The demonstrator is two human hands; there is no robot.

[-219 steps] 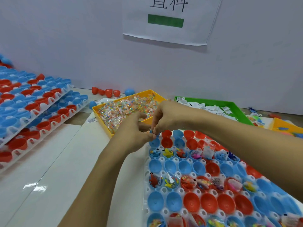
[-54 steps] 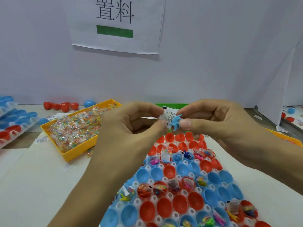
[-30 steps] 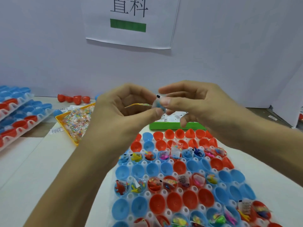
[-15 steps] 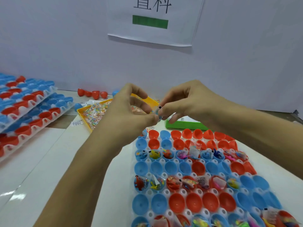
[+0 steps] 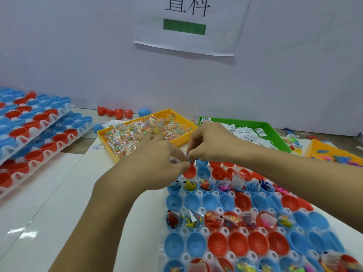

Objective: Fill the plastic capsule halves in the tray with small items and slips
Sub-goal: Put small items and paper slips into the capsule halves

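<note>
A white tray (image 5: pixel 200 230) of red and blue capsule halves lies in front of me; alternate rows hold small toys and slips, the rows between are bare. Both hands meet over the tray's far left corner, just above a red half (image 5: pixel 190 172). My left hand (image 5: pixel 157 163) and my right hand (image 5: pixel 208 143) pinch a small bundle (image 5: pixel 188 157) between their fingertips: a white slip with a bit of blue toy showing. Most of the bundle is hidden by the fingers.
A yellow bin (image 5: pixel 180 141) of clear candy packets stands behind the hands, a green bin (image 5: pixel 279 138) of paper slips to its right, another yellow bin (image 5: pixel 318 147) of toys far right. Stacked trays (image 5: pixel 39 132) of capsule halves lie at left. Loose capsule halves (image 5: pixel 115 112) lie by the wall.
Both hands have come down from chest height to just above the tray's far left corner, still pinching the slip and blue toy together.
</note>
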